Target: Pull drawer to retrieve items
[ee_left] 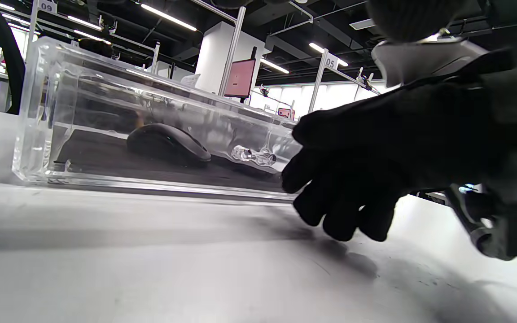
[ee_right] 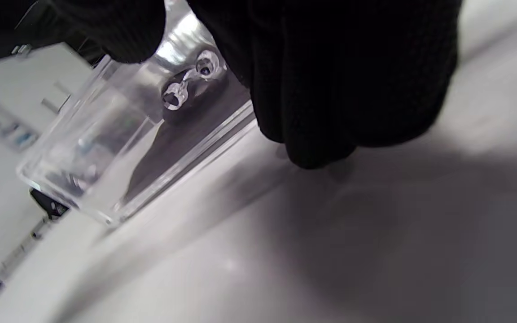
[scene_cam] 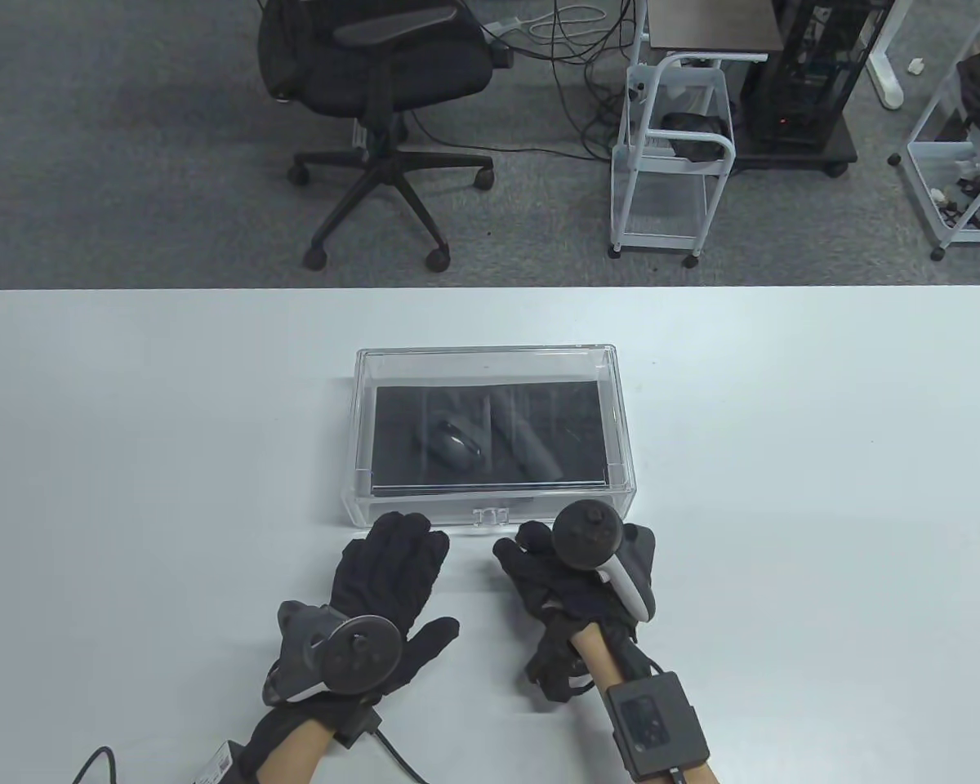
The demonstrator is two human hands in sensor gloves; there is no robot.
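A clear acrylic drawer box [scene_cam: 621, 425] stands mid-table, its drawer closed. Inside, on a black liner, lie a black mouse [scene_cam: 455, 445] and a dark elongated item [scene_cam: 532, 454]. The clear drawer handle [scene_cam: 490, 517] is on the front face. My left hand [scene_cam: 420, 572] lies flat on the table just before the box's front left, fingers spread, holding nothing. My right hand [scene_cam: 529, 555] is loosely curled just right of the handle, fingertips [ee_left: 352, 224] at the table, not gripping it. The left wrist view shows the mouse [ee_left: 168, 143] and handle [ee_left: 254, 156]. The right wrist view shows the handle [ee_right: 189, 80] beside my fingers [ee_right: 330, 98].
The white table [scene_cam: 131, 457] stretches wide on both sides of the box. Beyond its far edge are an office chair [scene_cam: 384, 98] and a white cart [scene_cam: 674, 155] on the floor.
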